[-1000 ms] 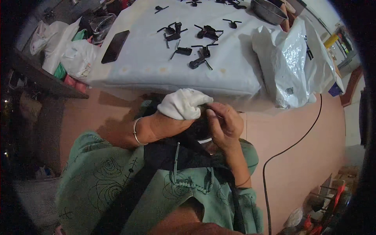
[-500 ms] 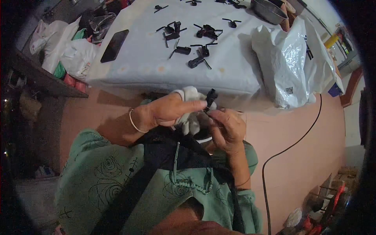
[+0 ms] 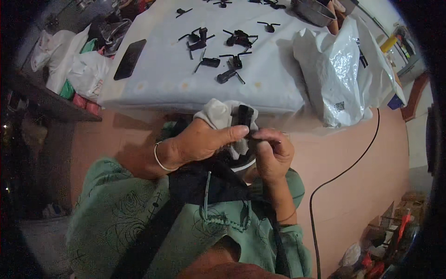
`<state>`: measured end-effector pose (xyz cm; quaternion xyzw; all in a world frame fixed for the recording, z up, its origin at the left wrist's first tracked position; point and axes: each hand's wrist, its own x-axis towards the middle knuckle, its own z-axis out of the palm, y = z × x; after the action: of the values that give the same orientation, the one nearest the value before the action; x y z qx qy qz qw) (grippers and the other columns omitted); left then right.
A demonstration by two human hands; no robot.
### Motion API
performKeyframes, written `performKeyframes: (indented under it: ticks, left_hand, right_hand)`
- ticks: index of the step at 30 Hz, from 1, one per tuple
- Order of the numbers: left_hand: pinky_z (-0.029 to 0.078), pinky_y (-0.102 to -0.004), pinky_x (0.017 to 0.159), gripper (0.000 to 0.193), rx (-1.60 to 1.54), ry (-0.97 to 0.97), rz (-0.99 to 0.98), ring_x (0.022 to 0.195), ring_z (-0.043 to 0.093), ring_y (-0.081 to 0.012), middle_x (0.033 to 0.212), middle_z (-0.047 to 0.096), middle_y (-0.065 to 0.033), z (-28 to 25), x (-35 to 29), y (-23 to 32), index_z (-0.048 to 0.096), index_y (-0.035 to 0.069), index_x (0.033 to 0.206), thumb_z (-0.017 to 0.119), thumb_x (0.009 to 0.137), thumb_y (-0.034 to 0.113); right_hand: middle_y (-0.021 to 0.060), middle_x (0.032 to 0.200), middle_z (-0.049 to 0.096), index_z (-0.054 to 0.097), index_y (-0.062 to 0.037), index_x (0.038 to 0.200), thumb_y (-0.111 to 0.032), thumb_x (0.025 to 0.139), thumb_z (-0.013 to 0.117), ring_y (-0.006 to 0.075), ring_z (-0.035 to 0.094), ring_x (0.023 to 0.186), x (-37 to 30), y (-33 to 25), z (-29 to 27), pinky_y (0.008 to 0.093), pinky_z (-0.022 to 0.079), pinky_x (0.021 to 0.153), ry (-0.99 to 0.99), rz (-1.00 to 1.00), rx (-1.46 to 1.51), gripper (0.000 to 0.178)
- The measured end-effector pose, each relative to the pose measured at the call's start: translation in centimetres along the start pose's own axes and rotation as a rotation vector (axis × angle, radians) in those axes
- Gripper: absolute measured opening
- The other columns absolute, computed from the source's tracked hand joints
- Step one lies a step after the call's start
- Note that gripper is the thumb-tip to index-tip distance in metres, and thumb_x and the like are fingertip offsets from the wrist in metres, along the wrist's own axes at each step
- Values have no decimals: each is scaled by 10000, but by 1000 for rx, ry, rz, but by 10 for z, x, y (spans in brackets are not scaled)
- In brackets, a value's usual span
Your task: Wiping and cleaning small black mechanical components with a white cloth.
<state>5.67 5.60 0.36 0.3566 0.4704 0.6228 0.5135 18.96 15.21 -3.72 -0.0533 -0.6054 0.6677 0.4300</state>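
Note:
In front of the table edge, my left hand (image 3: 204, 142) is closed, its thumb pressing on a small black plastic part (image 3: 245, 116). Bunched behind and under that part is a white cloth (image 3: 216, 113), held in the same hand. My right hand (image 3: 276, 156) is at the part's lower end, fingers bent in a pinch; whatever lies between the fingertips is too small and dark to make out. Several similar black pieces with thin bent rods lie on the table, among them one piece (image 3: 226, 76) near its front edge.
A white-covered table (image 3: 162, 93) stands ahead, with a dark phone (image 3: 130, 59) at its left. A shiny white plastic bag (image 3: 325, 79) sits at its right, near a metal bowl (image 3: 313, 13). A black cable (image 3: 341, 179) crosses the floor at right. White bags (image 3: 88, 69) crowd a left-hand shelf.
The black part has turned in my left hand and shows its longer side. My right fingers have shifted slightly to the right. The whole view has moved a little.

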Motion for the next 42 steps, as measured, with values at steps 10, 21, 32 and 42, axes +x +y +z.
performKeyframes:
  ticks: [10, 21, 32, 42]
  left_hand:
    - [435, -396, 524, 278, -102, -727, 534, 631, 554, -314, 794, 547, -229, 19, 1, 15, 504, -45, 910, 503, 795, 208]
    - [447, -322, 461, 311, 0, -918, 807, 574, 541, -288, 795, 536, -210, 45, 13, 24, 552, -50, 829, 411, 868, 225]
    - [425, -330, 416, 242, 73, -937, 689, 517, 534, -277, 791, 538, -187, 47, 10, 31, 556, -10, 770, 428, 838, 183]
    - [422, -360, 424, 217, 68, -693, 705, 528, 538, -283, 764, 533, -179, 42, 2, 26, 553, 8, 719, 473, 799, 193]
  right_hand:
    - [57, 535, 430, 632, -42, 831, -286, 769, 592, 212, 418, 446, 2, -44, -3, 313, 312, 407, -435, -340, 77, 255]
    - [62, 593, 397, 594, -8, 773, -287, 840, 481, 210, 431, 470, 8, -62, -6, 332, 311, 400, -617, -377, 458, 309]
    - [37, 585, 468, 590, -56, 696, -126, 821, 453, 136, 434, 410, 6, -45, 12, 250, 322, 338, -232, -718, 516, 199]
    - [41, 583, 448, 601, -50, 731, -193, 842, 433, 150, 445, 422, 15, -43, 5, 271, 321, 345, -257, -716, 517, 247]
